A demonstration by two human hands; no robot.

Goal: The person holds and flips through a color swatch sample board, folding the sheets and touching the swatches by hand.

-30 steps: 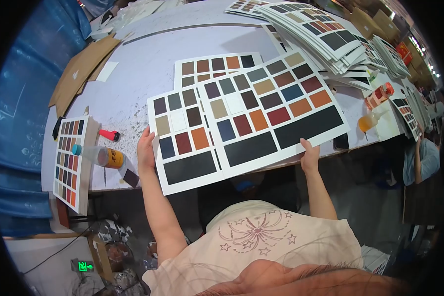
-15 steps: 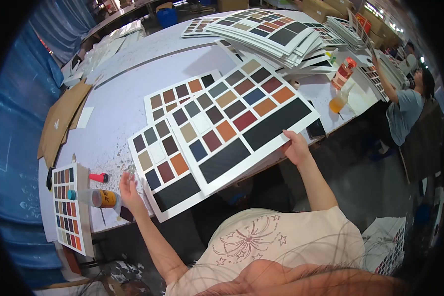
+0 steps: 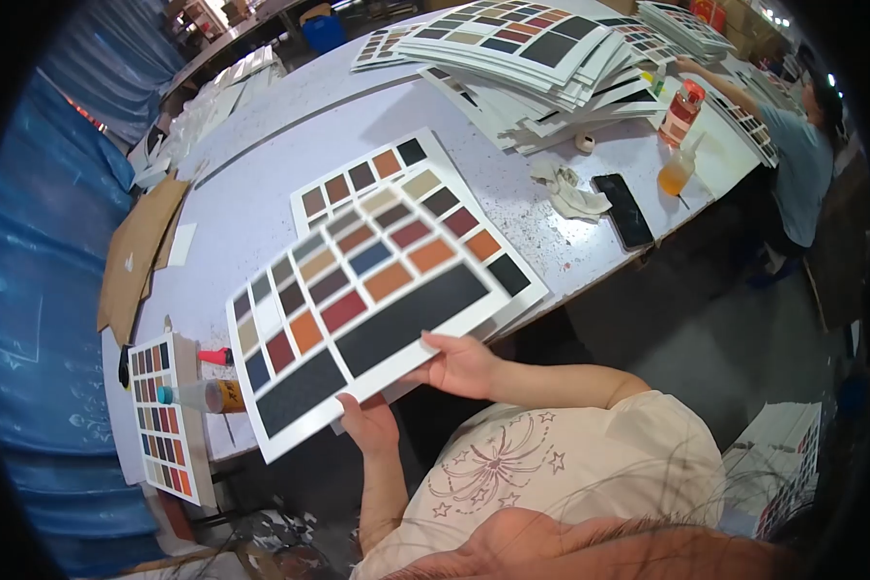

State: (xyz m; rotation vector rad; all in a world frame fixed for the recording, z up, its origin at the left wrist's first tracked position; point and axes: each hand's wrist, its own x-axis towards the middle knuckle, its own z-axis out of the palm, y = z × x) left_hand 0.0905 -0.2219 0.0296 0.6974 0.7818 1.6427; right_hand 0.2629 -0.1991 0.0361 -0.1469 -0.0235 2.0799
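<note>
A white swatch board (image 3: 343, 300) with rows of coloured squares and two black blocks is held tilted over the front of the table. My left hand (image 3: 369, 423) grips its lower edge, thumb on top and fingers underneath. To the right, my right hand (image 3: 459, 365) pinches the same edge, its thumb on the face and its other fingers partly hidden below. Beneath and behind it, another swatch board (image 3: 509, 275) lies at the table edge, partly covered. A further board (image 3: 361, 177) shows its top row behind them.
Stacked boards (image 3: 512, 48) rise at the back right. Nearby are a phone (image 3: 624, 210), crumpled tissue (image 3: 572, 193), an amber bottle (image 3: 678, 172) and a red bottle (image 3: 682, 114). At left are a board stack (image 3: 167, 420), a blue-capped bottle (image 3: 198, 395) and cardboard (image 3: 137, 256). A co-worker (image 3: 793, 164) stands right.
The upper board has moved left over the others. My left hand, open half a second ago, now grips its lower edge, and my right hand has moved left. The phone and tissue have come into full view.
</note>
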